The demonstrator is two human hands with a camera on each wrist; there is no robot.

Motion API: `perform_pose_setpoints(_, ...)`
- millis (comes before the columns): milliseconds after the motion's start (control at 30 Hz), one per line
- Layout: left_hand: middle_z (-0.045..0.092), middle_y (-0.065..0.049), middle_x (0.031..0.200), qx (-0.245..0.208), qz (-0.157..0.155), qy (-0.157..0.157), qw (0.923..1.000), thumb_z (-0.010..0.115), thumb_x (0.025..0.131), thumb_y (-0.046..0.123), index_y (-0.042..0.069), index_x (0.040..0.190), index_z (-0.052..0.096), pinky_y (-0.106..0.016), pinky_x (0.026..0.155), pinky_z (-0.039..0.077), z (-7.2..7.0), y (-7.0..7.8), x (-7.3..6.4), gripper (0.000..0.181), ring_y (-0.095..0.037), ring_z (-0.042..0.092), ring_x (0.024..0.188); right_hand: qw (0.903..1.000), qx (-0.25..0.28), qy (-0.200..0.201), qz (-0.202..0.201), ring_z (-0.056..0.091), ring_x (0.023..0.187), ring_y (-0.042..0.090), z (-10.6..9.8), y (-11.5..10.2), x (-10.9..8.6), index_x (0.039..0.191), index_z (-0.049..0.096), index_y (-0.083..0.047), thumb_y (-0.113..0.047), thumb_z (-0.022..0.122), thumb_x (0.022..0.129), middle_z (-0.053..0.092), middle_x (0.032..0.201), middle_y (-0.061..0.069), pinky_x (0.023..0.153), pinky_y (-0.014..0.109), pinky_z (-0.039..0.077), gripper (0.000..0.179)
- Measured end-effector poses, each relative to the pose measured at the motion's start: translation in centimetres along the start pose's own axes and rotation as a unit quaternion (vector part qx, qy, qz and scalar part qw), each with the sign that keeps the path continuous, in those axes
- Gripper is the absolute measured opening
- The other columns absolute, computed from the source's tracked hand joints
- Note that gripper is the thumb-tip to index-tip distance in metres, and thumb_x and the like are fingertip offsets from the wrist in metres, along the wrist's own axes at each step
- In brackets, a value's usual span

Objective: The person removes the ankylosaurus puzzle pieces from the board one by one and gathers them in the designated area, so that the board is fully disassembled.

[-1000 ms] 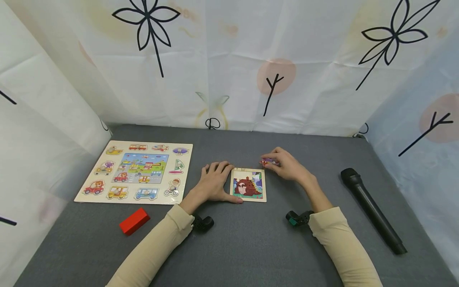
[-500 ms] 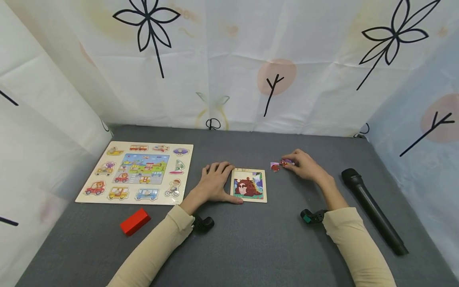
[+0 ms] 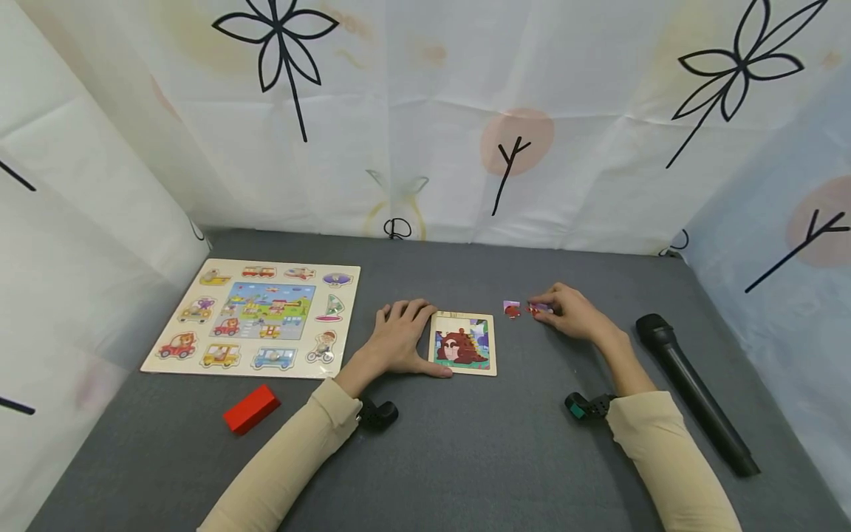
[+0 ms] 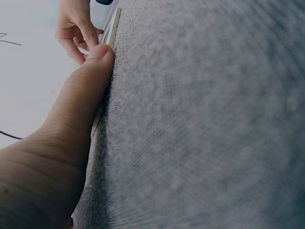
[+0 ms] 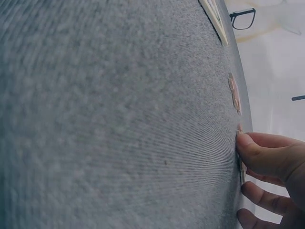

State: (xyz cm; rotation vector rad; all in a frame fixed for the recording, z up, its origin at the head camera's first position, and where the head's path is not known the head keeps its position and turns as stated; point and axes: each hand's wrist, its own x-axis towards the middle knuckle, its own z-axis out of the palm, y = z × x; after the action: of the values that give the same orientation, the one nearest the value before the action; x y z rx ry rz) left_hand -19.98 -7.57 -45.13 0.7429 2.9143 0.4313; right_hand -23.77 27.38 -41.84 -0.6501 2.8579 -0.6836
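My left hand (image 3: 397, 341) rests spread at the left side of a small wooden-framed jigsaw puzzle (image 3: 462, 343), which shows a brown spiky animal. Its thumb lies along the near left corner and its index finger reaches the far left corner; the left wrist view has the thumb on the frame's edge (image 4: 115, 28). To the right, my right hand (image 3: 570, 313) pinches a purple and red puzzle piece (image 3: 537, 309) between thumb and fingers, low at the tabletop. Between that hand and the frame lies a loose pink and red puzzle piece (image 3: 511, 309). Fingers partly hide the pinched piece.
A large vehicle-picture puzzle board (image 3: 251, 318) lies at the left, with a red block (image 3: 252, 409) in front of it. At the right a black microphone (image 3: 696, 395) lies slanted beside the right forearm. A patterned curtain (image 3: 439, 185) borders the grey table's back and sides.
My right hand has moved right, away from the frame, and then slightly lower. One puzzle piece now lies separately on the table to its left. The left hand has stayed at the frame.
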Motion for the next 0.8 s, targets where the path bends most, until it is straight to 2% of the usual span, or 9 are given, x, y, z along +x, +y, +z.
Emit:
perform_pose_setpoints(633, 0.035, -0.004, 0.16, 0.003, 0.001, 0.002, 1.0, 0.077, 0.066, 0.081, 0.023, 0.156, 0.038, -0.065, 0.112, 0.028, -0.02, 0.09, -0.01, 0.114, -0.034, 0.033, 0.145, 0.9998, -0.008, 0.014, -0.006, 0.05, 0.083, 0.025, 0.35, -0.38, -0.25, 0.133, 0.065, 0.006, -0.008, 0.067, 0.098, 0.061, 0.108, 0.023, 0.071, 0.033, 0.037, 0.038)
perform_pose_setpoints(800, 0.036, -0.004, 0.16, 0.004, 0.002, 0.002, 1.0, 0.076, 0.066, 0.082, 0.022, 0.156, 0.039, -0.065, 0.112, 0.028, -0.05, 0.09, -0.03, 0.114, -0.034, 0.034, 0.144, 0.9998, -0.004, 0.021, -0.001, 0.053, 0.087, 0.027, 0.39, -0.5, -0.44, 0.133, 0.065, 0.005, -0.009, 0.067, 0.098, 0.061, 0.112, 0.023, 0.075, 0.036, 0.041, 0.038)
